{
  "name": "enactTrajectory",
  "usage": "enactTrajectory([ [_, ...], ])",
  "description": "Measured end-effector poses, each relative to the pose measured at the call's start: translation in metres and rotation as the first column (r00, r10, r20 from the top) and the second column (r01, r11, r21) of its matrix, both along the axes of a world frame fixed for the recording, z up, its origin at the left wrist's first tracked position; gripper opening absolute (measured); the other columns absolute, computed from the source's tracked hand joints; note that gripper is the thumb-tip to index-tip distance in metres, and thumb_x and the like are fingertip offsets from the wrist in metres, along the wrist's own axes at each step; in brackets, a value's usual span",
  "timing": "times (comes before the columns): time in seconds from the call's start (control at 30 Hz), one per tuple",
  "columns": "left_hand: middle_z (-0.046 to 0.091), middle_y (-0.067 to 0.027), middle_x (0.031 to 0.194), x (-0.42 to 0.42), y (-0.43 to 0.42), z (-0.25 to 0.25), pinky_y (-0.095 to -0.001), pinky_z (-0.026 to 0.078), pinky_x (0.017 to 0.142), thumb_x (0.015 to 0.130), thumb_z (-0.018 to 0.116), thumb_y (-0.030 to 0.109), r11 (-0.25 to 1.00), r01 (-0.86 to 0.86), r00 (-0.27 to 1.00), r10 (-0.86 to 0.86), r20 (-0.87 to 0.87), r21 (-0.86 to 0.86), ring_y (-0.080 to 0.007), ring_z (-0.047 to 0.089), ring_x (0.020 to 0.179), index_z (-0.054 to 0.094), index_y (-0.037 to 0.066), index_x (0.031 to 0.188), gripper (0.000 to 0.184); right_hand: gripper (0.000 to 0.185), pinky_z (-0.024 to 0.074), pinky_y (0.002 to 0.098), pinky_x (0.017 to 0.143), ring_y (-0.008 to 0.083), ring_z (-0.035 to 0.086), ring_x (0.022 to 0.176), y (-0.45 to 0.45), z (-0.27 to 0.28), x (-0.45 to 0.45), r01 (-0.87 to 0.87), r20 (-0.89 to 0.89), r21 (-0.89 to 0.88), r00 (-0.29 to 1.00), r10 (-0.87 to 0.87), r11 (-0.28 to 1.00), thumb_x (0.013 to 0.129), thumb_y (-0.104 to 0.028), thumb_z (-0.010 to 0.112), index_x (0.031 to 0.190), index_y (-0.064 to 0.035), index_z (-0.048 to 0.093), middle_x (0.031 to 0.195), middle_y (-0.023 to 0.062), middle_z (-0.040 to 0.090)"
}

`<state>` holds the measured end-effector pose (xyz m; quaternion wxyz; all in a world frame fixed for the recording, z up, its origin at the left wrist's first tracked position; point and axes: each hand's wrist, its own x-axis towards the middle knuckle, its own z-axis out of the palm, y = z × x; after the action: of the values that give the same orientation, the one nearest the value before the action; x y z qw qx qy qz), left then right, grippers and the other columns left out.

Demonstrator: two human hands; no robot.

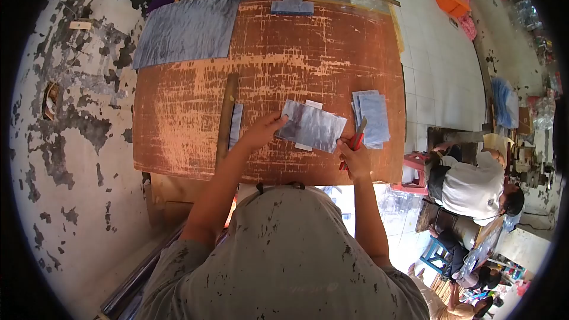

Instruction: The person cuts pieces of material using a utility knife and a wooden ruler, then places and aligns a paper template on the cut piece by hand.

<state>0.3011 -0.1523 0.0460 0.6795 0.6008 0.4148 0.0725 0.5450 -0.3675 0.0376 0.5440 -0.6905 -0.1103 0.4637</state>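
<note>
A grey-blue marbled sheet [312,125] is held over the worn brown table, with a white strip [313,105] showing past its top and bottom edges. My left hand [268,129] pinches the sheet's left edge. My right hand [354,159] is closed on a red-handled cutter [358,140], its blade pointing up, and touches the sheet's lower right corner. Just right of the sheet lies a stack of similar cut pieces [373,120]. To the left of my left hand, a long wooden bar [227,115] lies beside a narrow grey strip [236,125].
A large grey-blue sheet [186,28] covers the table's far left corner. Small grey pieces [292,6] lie at the far edge of the brown tabletop [178,112]. Beyond it are someone's hands. Several people sit on the right, near a pink stool [414,173].
</note>
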Motion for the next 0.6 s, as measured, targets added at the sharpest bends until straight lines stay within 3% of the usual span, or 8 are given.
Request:
enactTrajectory([
  [0.03,0.071,-0.0097,0.134,0.002,-0.006,0.005,-0.0369,0.051,0.105,0.113,0.049,0.053,0.991,-0.129,0.981,0.123,-0.148,-0.029,-0.0192,0.067,0.120,0.058,0.003,0.149,0.062,0.036,0.0481,0.0259,0.056,0.0089,0.057,0.060,0.000,-0.001,-0.001,0.003,-0.001,-0.003,1.000,-0.003,1.000,0.094,-0.020,0.084,0.119,0.0014,0.070,0.095,0.0050,0.073],
  [0.07,0.071,-0.0097,0.134,0.004,-0.008,0.007,-0.0369,0.051,0.105,0.113,0.049,0.053,0.991,-0.126,0.982,0.120,-0.148,-0.032,-0.0192,0.067,0.120,0.058,0.003,0.149,0.062,0.030,0.0451,0.0266,0.054,0.0081,0.052,0.057,0.001,-0.003,-0.001,0.010,-0.018,0.017,1.000,-0.010,1.000,0.096,-0.017,0.081,0.118,0.0001,0.069,0.084,0.0013,0.065],
  [0.1,0.069,-0.0111,0.139,0.005,-0.010,0.007,-0.0387,0.050,0.109,0.113,0.042,0.058,0.968,-0.136,0.989,0.144,0.023,-0.213,-0.0217,0.066,0.125,0.056,0.003,0.151,0.068,0.024,0.0421,0.0273,0.053,0.0074,0.046,0.053,0.002,-0.003,-0.001,0.017,-0.034,0.037,0.999,-0.016,0.999,0.099,-0.014,0.078,0.116,-0.0012,0.069,0.073,-0.0024,0.057],
  [0.13,0.067,-0.0125,0.145,0.006,-0.011,0.007,-0.0405,0.048,0.114,0.113,0.035,0.063,0.916,-0.111,0.963,0.195,0.186,-0.386,-0.0241,0.065,0.131,0.053,0.003,0.154,0.075,0.024,0.0421,0.0273,0.053,0.0074,0.046,0.053,0.002,-0.003,0.001,0.019,-0.033,0.035,0.999,-0.017,0.999,0.099,-0.014,0.078,0.116,-0.0012,0.069,0.073,-0.0024,0.057],
  [0.33,0.066,-0.0125,0.146,0.002,-0.011,0.000,-0.0454,0.053,0.108,0.105,0.013,0.081,0.890,0.019,0.963,0.106,0.246,-0.456,-0.0268,0.067,0.128,0.048,0.001,0.157,0.102,0.020,0.0417,0.0282,0.054,0.0075,0.040,0.049,0.000,-0.004,0.010,0.010,-0.150,0.083,0.989,0.003,0.997,0.104,-0.019,0.072,0.115,-0.0019,0.067,0.063,-0.0039,0.048],
  [0.47,0.063,-0.0126,0.149,-0.001,-0.013,-0.014,-0.0462,0.055,0.107,0.099,0.009,0.087,0.874,0.035,0.959,0.106,0.262,-0.485,-0.0275,0.065,0.132,0.044,0.001,0.159,0.111,0.020,0.0410,0.0283,0.052,0.0083,0.042,0.050,0.000,-0.002,0.010,0.027,-0.172,0.095,0.985,-0.011,0.995,0.102,-0.021,0.075,0.107,-0.0035,0.067,0.060,-0.0035,0.047],
  [0.6,0.058,-0.0129,0.155,-0.004,-0.015,-0.011,-0.0473,0.048,0.115,0.094,0.007,0.093,0.853,0.058,0.941,0.127,0.315,-0.518,-0.0282,0.058,0.140,0.040,0.001,0.163,0.119,0.018,0.0404,0.0281,0.051,0.0081,0.042,0.049,0.000,-0.005,0.008,0.033,-0.144,0.078,0.989,-0.021,0.996,0.102,-0.021,0.075,0.098,-0.0068,0.065,0.059,-0.0039,0.047],
])
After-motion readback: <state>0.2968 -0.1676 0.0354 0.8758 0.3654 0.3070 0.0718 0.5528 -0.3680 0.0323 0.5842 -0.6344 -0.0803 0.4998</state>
